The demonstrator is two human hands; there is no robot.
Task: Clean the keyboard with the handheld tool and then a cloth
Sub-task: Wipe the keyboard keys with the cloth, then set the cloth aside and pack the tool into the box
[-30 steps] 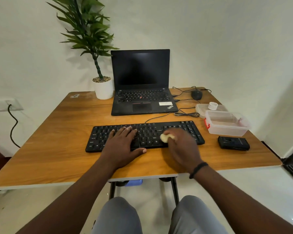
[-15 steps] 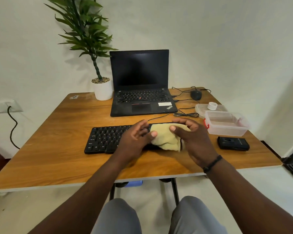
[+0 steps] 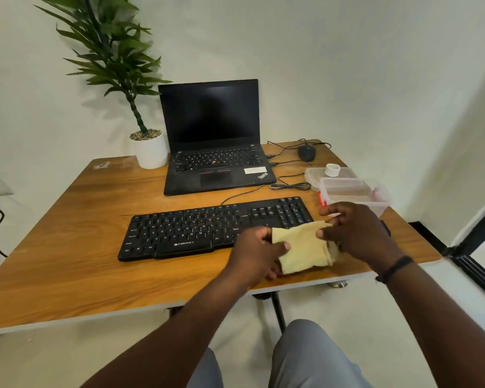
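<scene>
Shifted rightward, both hands stretch cloth (image 3: pixel 303 249) off ZEBRONICS keyboard (image 3: pixel 207 228).

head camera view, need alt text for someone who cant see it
Both hands, left hand and right hand, hold a yellow cloth stretched between them over the right end of a black keyboard on a wooden desk. An open laptop stands behind.

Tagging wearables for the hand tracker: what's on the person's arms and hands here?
Both forearms are bare, with no sleeves in view and no gloves. The right hand has a thin black band round the wrist. The left hand and its wrist carry nothing that shows: no watch, ring or strap. No cables or markings on either arm.
</scene>
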